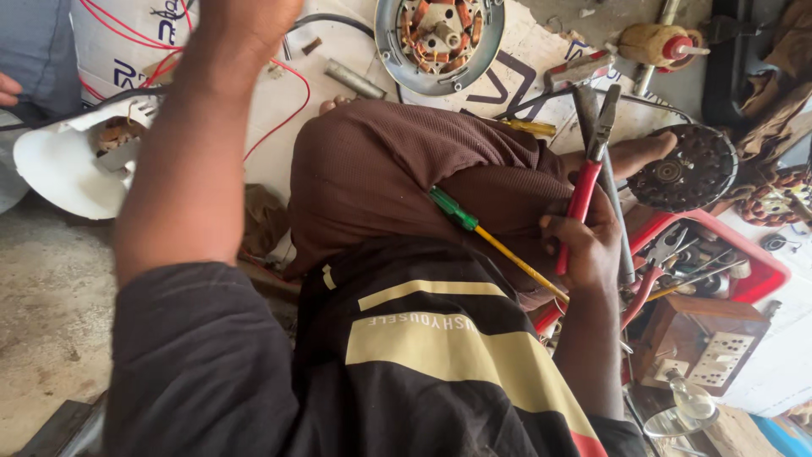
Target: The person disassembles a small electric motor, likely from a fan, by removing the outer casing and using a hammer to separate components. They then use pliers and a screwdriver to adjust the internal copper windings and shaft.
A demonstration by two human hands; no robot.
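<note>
Gripping red-handled pliers (589,169) in a closed fist, the right hand (586,250) holds them upright over the lap, jaws pointing away from the body toward the floor clutter. A screwdriver (486,237) with a green grip and yellow shaft lies loose across the brown trousers (381,169), its tip running toward that hand; whether the fingers also touch it is unclear. The left hand (245,21) is raised high at the frame's top edge and cut off, so I cannot tell if it is open, closed or holding anything. Judging progress: work looks mid-way, disassembly stage. A motor stator (440,34) with copper windings sits exposed on the white printed sheet (524,68), well apart from both hands, and a dark round finned rotor part (681,169) lies beside the right knee, so the housing appears already opened. A white curved cover (63,165) with red wires (283,118) running from it rests to the left, near the raised arm. Nothing looks reassembled; parts are spread out separately. The red tray (761,262) of tools is just right of the pliers, with a wooden switch box (702,338) and a bulb (689,398) lower right. Another person's hand (8,89) shows at the far left edge, not involved. Remaining work seems substantial, as no piece is currently engaged by the pliers.
</note>
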